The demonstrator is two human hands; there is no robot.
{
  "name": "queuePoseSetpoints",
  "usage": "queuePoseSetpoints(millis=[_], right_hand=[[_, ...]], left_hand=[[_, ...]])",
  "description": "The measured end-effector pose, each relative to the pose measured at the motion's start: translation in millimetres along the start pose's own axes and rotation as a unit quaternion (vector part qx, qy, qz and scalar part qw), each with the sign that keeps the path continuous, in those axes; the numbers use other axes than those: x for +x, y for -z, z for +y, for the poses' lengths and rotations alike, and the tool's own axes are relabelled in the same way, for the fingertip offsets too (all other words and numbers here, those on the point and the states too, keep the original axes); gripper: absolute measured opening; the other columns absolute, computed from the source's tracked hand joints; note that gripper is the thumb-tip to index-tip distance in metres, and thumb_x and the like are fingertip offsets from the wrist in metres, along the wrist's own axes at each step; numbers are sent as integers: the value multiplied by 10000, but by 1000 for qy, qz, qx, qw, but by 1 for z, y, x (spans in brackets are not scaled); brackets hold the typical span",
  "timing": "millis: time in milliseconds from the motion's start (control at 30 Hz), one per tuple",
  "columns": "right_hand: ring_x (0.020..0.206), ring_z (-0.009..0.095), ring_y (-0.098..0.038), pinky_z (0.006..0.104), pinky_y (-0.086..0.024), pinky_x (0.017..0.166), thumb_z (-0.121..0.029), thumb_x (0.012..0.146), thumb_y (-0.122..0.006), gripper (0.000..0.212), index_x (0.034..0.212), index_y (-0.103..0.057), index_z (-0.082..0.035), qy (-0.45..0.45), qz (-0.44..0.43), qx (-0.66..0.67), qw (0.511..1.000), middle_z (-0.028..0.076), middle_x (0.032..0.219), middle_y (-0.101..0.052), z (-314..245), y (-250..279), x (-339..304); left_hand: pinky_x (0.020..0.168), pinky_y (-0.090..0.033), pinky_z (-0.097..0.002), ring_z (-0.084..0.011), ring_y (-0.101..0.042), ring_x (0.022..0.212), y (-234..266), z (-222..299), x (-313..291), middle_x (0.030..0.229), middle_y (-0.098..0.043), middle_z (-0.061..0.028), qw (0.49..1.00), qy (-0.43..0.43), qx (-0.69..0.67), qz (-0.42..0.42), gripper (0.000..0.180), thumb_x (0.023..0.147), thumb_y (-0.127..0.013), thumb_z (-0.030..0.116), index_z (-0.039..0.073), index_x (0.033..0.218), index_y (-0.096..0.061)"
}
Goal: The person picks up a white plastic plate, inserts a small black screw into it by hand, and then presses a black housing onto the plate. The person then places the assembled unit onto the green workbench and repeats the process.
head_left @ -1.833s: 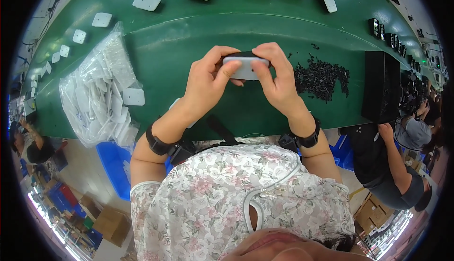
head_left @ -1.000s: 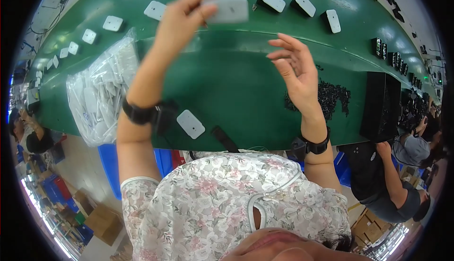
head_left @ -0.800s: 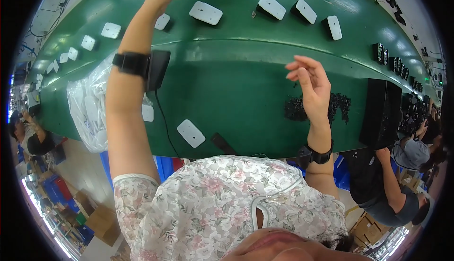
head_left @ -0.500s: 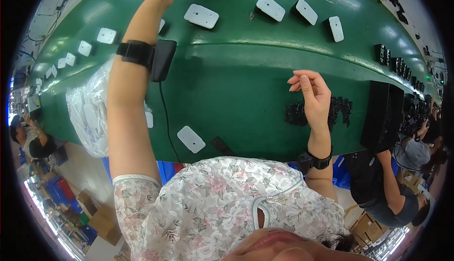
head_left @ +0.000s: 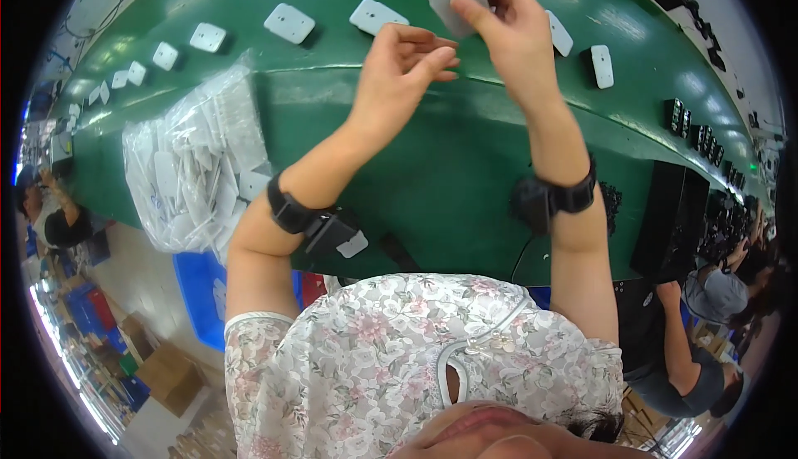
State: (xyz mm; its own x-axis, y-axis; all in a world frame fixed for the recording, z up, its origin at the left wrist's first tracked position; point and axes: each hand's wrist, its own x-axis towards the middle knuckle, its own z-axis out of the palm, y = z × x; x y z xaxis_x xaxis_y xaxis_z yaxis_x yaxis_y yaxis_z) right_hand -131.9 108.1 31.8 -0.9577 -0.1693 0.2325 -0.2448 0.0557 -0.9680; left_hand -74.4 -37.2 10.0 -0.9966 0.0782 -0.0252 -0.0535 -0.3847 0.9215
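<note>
At the far side of the green table, my right hand [head_left: 514,31] grips a block-shaped unit [head_left: 455,2] with a white face and black body, thumb across the white face. My left hand [head_left: 399,72] is just left of it, apart from the unit, with loosely bent fingers and nothing visible in it. Behind my left hand lies a similar white-faced unit [head_left: 376,17], partly hidden. Another white-topped unit [head_left: 562,35] sits beyond my right wrist, and one more [head_left: 602,66] is farther right. Each wrist wears a black strap with a black device.
A clear plastic bag [head_left: 195,155] of white plates lies on the left. White units [head_left: 289,23] run in a row toward the far left. Small black parts [head_left: 612,203] show beside my right forearm. A black box [head_left: 672,218] stands at right, near a co-worker [head_left: 682,351].
My left hand has come back from the far edge toward the middle. My right hand has moved away from the small black parts to the far side and now holds a white-faced unit.
</note>
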Motion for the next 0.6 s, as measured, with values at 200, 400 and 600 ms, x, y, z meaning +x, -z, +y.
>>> queuePoseSetpoints(millis=[200,400,600], right_hand=[[837,205,-631,323,-502,762,-136,773,-680,313,1041,-634,20,-53,-228,-252,939,120,937,-680,67,24,96],[829,176,-621,307,-496,743,-195,771,-701,325,996,-643,33,-90,-349,-338,869,118,909,-677,95,54,130],[789,152,-592,281,-476,718,-232,829,-680,351,1072,-614,11,-36,-230,-351,907,86,890,-652,81,57,124]], left_hand=[[762,-499,-313,-200,-613,892,65,41,-60,1067,-623,-84,922,-41,385,-8,244,827,-646,63,16,1058,-584],[848,-461,-385,-304,-531,1009,74,53,-153,1139,-567,-106,776,-76,600,-175,508,669,-732,152,39,1136,-565],[852,-443,-390,-300,-505,969,68,31,-165,1125,-504,-116,749,-30,643,-158,651,605,-744,137,56,1215,-531]])
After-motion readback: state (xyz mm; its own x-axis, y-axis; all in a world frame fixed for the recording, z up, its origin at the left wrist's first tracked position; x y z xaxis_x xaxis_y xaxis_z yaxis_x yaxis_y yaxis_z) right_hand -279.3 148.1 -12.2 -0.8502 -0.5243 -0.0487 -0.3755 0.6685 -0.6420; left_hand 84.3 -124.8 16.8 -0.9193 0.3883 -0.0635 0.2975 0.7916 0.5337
